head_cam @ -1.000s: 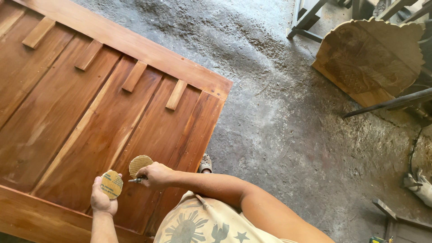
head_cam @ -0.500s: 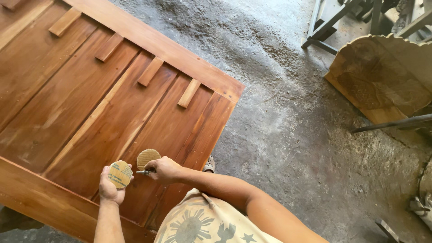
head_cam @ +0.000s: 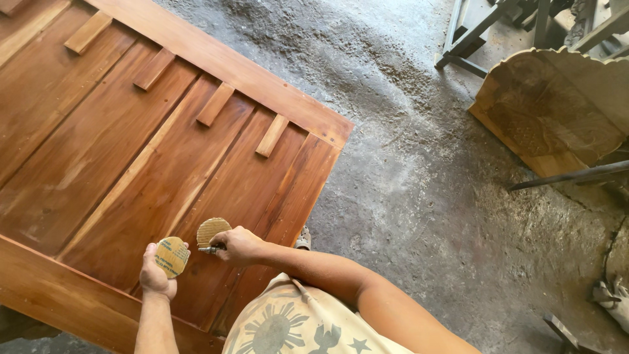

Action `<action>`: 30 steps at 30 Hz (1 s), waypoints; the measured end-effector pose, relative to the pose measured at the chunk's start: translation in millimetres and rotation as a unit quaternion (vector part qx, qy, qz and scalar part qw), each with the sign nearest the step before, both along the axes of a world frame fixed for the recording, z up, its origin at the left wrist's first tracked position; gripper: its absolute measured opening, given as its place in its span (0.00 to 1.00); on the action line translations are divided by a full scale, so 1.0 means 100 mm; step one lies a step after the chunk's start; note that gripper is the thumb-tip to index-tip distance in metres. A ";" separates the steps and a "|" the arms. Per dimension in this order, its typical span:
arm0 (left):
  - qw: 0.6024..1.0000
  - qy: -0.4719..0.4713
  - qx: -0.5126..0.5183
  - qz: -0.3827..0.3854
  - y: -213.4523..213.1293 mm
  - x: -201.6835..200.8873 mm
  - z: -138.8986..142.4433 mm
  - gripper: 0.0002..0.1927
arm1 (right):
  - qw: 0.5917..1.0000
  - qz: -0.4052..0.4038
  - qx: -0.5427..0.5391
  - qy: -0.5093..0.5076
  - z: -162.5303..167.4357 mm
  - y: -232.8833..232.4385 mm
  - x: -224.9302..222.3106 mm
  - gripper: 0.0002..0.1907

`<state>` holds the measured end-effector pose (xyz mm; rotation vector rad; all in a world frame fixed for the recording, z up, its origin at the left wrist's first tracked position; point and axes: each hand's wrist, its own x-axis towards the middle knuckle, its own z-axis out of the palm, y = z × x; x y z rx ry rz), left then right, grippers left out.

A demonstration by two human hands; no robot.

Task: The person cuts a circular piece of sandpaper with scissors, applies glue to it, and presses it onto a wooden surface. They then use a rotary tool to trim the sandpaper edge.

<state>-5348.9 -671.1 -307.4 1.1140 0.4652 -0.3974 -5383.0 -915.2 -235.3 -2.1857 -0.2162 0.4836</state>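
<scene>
Presently the left hand [head_cam: 157, 275] pinches a round sanding disc [head_cam: 172, 256], while the right hand [head_cam: 239, 245] grips a sanding pad [head_cam: 212, 231] over the wooden door panel [head_cam: 131, 164]; careless handling could drop the disc onto the dusty floor [head_cam: 406, 196].

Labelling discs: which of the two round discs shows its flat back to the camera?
The disc in the left hand: flat tan back showing. The other disc, by the right hand, looks ridged.
</scene>
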 end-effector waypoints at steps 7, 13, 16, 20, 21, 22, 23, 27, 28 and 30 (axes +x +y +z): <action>1.000 0.025 0.005 0.000 0.00 -0.03 0.07 0.29 | 0.999 -0.006 -0.035 -0.009 -0.02 0.01 0.01 0.17; 1.000 0.004 0.008 -0.005 -0.01 -0.01 -0.03 0.28 | 0.992 -0.029 -0.109 0.057 0.05 -0.02 0.02 0.15; 1.000 0.008 0.018 -0.010 -0.04 0.02 -0.08 0.27 | 0.992 -0.038 -0.105 0.057 0.05 -0.02 0.02 0.15; 0.999 0.027 0.042 -0.014 -0.04 0.04 -0.09 0.27 | 0.998 -0.007 -0.062 0.008 -0.02 0.02 0.00 0.15; 0.999 0.027 0.040 -0.013 -0.03 0.04 -0.08 0.27 | 0.998 0.003 -0.062 0.005 -0.04 0.03 -0.01 0.15; 0.999 0.027 0.038 -0.011 -0.03 0.04 -0.07 0.27 | 0.998 0.014 -0.061 0.003 -0.05 0.04 -0.02 0.16; 0.999 0.027 0.037 -0.007 -0.03 0.03 -0.06 0.27 | 0.998 0.025 -0.061 0.001 -0.07 0.04 -0.02 0.17; 0.999 0.029 0.009 -0.019 -0.06 0.05 0.00 0.27 | 0.998 0.020 0.013 -0.056 -0.09 0.04 -0.04 0.16; 0.999 0.030 -0.006 -0.019 -0.06 0.06 0.01 0.27 | 0.997 0.016 0.026 -0.074 -0.09 0.04 -0.01 0.15; 0.994 -0.014 -0.103 -0.045 -0.07 0.10 0.00 0.26 | 0.995 0.015 0.031 -0.091 -0.07 0.05 0.03 0.15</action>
